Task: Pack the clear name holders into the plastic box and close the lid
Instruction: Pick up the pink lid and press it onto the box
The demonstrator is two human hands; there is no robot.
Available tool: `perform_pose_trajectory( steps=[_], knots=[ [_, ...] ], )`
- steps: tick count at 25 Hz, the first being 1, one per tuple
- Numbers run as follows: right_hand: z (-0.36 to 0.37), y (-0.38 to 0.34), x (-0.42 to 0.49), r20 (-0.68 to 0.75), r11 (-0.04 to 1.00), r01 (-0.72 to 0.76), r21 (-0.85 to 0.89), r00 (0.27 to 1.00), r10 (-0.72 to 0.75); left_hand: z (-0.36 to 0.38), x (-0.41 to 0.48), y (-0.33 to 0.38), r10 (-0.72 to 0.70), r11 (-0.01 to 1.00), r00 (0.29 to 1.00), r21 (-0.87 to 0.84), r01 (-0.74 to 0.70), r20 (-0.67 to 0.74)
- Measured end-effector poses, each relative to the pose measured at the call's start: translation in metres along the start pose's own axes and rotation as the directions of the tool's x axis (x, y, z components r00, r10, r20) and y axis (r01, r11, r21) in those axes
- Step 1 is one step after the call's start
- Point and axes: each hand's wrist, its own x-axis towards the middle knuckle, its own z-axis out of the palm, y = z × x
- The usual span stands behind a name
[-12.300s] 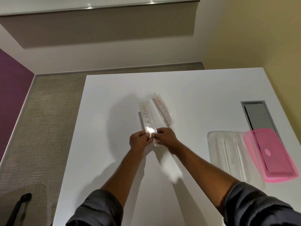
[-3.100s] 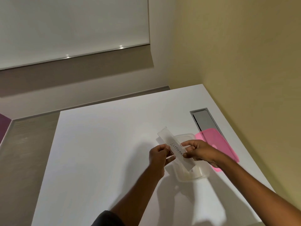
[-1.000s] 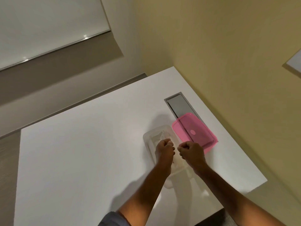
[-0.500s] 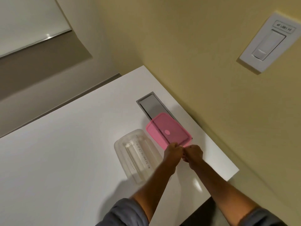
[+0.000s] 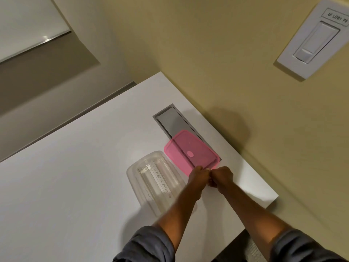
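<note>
Fingers of both hands are curled in at the near edge of the pink lid, right of centre in the frame: the left hand and the right hand sit knuckle to knuckle, touching each other, and both seem to pinch the lid's rim, though I cannot tell how firm the hold is. That lid lies flat, partly over a grey recessed panel set into the white table, with its far end toward the yellow wall. Just beside it on the left, almost touching, stands the plastic box, uncovered, with clear name holders lying lengthwise inside; one shows handwritten letters. The left forearm crosses over the box's near right corner. To the left of the box the tabletop is bare and wide, plenty of free surface toward the left edge of the frame. On the right, little table shows between the lid and the table's edge by the wall, and the table's corner sits at the lower right. A white wall switch is mounted at the upper right; a pale blind hangs at the upper left.
</note>
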Motion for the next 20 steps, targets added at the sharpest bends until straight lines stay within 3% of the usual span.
perform_pose_trajectory(
  steps=[6,11,14,17,20],
  knots=[
    [-0.003,0.006,-0.009,-0.128,0.931,-0.037,0.363,0.988,0.089,0.0,-0.004,0.006,0.006,0.997,1.0,-0.082,-0.007,-0.01],
    [-0.015,0.014,-0.03,-0.145,0.86,0.101,0.5,0.989,-0.032,-0.005,-0.025,0.026,-0.011,0.925,0.998,-0.379,-0.016,-0.069],
    [-0.018,0.018,-0.042,-0.251,0.884,0.298,0.36,0.944,-0.216,-0.012,-0.044,0.04,0.002,0.843,0.997,-0.536,-0.042,-0.075],
    [-0.014,0.018,-0.055,-0.369,0.851,0.518,0.084,0.81,-0.456,-0.018,-0.061,0.051,-0.001,0.806,0.994,-0.588,-0.063,-0.109],
    [-0.013,0.019,-0.064,-0.365,0.729,0.676,-0.104,0.656,-0.661,-0.023,-0.072,0.053,-0.049,0.77,0.986,-0.635,-0.064,-0.159]
  ],
)
